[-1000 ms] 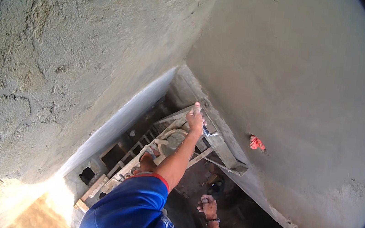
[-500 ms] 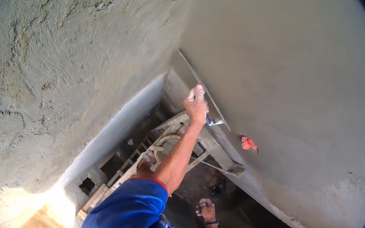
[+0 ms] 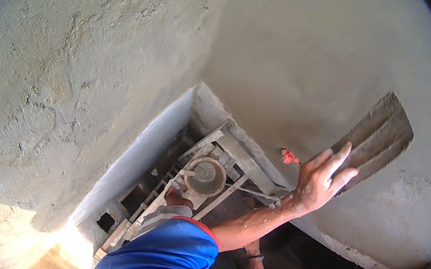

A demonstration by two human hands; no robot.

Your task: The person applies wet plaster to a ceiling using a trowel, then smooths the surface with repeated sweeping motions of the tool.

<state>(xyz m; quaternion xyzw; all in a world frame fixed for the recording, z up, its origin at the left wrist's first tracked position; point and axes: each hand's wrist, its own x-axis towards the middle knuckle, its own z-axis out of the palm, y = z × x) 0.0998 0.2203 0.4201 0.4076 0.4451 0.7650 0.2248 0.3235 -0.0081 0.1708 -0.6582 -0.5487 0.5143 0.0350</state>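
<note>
A long, flat plastering trowel (image 3: 386, 139) with a mortar-smeared, ridged face slants up and to the right before the right-hand wall. My left hand (image 3: 324, 179) is at its lower end, some fingers stretched along the blade; the handle is hidden. Splashes of mortar dot that hand and wrist. Lower down, my right hand (image 3: 251, 250), with a dark bracelet at the wrist, is partly covered by my left forearm, its fingers out of sight. The grey plastered wall (image 3: 290, 63) behind the trowel is mostly smooth.
On the left stands a rougher plastered wall (image 3: 72, 61). A round bucket (image 3: 221, 183) sits on wooden scaffolding (image 3: 245, 157) in the corner below. Something small, red and crumpled (image 3: 290, 156) sticks out of the right wall. Dark ground shows further down.
My left hand has swung the trowel from the corner to the right, turning its broad face into view. My right hand has slipped partly behind the left forearm. The bucket has come into fuller view.
</note>
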